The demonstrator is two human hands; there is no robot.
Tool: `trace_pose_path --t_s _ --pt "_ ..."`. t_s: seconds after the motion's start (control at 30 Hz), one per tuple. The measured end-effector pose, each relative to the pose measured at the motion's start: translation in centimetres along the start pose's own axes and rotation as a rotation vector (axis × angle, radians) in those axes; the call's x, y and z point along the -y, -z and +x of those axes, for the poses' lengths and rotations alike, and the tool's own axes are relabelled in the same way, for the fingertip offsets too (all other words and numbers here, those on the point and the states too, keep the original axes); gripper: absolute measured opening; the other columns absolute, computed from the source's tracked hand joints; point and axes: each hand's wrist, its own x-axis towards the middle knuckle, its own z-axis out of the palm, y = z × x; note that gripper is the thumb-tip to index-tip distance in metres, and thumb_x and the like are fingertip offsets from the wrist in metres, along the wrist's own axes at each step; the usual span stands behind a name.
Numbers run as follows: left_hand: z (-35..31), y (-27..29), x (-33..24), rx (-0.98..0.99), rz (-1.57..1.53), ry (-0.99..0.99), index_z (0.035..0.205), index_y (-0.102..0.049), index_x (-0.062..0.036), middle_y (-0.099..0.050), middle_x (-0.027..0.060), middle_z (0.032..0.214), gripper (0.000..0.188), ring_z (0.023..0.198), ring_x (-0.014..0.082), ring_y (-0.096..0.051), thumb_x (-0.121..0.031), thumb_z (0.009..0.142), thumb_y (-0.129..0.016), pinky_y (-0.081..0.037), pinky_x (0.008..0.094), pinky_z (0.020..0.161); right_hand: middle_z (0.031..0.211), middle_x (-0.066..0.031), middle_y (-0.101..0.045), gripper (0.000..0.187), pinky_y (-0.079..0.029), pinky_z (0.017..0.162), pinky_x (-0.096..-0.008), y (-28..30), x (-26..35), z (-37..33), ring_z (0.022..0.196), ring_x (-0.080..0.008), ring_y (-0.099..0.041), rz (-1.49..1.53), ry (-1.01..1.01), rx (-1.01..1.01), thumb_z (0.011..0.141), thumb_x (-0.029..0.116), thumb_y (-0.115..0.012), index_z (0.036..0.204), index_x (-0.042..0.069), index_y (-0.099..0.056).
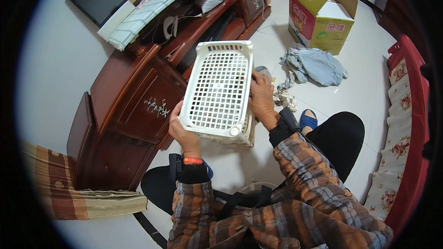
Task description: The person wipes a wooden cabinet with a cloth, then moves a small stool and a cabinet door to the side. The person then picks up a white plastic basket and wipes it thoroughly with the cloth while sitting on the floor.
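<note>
A white plastic basket (218, 87) with a square-holed grid face and rounded corners is in front of me. Its grid side faces up toward me. My left hand (183, 131) grips its near left corner, fingers closed on the edge. Against its right side, toward the middle, my right hand (263, 96) is closed on the rim, with some fingers hidden behind the side. Beneath the basket a dull, off-white crate-like base (233, 139) shows in part; whether the two touch I cannot tell.
A dark red wooden cabinet (138, 97) stands close on the left. At the far right are an open yellow and red cardboard box (323, 23) and a crumpled grey-blue cloth (314, 67). Small crumpled bits (285, 99) lie beside the basket. A floral-covered red seat (397, 124) lines the right.
</note>
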Motion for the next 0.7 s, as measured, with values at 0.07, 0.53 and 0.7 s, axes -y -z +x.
trace_pose_path --t_s 0.07,0.53,0.7 --pt "-0.1 0.0 0.0 -0.002 0.004 -0.014 0.125 -0.061 0.0085 -0.068 0.0193 0.115 0.057 0.103 0.0259 -0.066 -0.031 0.099 -0.029 -0.055 0.0375 0.092 0.130 -0.0100 -0.055 0.062 -0.040 0.103 -0.0459 -0.1 -0.3 0.4 0.121 -0.0363 -0.048 0.121 -0.037 -0.009 0.067 0.001 -0.076 0.127 0.012 -0.064" --pt "-0.1 -0.7 -0.8 -0.037 -0.051 0.033 0.122 -0.063 0.0094 -0.068 0.0192 0.114 0.056 0.101 0.0248 -0.067 -0.031 0.099 -0.031 -0.054 0.0357 0.090 0.103 -0.0133 -0.060 0.041 -0.045 0.087 -0.0440 2.4 5.2 -7.3 0.100 -0.0371 -0.055 0.252 -0.143 0.156 0.067 0.007 -0.077 0.107 0.004 -0.072" --pt "0.2 -0.3 -0.4 0.019 0.067 -0.054 0.120 -0.063 0.0124 -0.068 0.0199 0.115 0.056 0.101 0.0259 -0.066 -0.028 0.098 -0.031 -0.053 0.0366 0.092 0.104 -0.0177 -0.061 0.036 -0.048 0.088 -0.0436 1.8 3.1 -5.9 0.101 -0.0381 -0.059 0.210 -0.095 0.196 0.072 0.008 -0.076 0.108 0.003 -0.072"
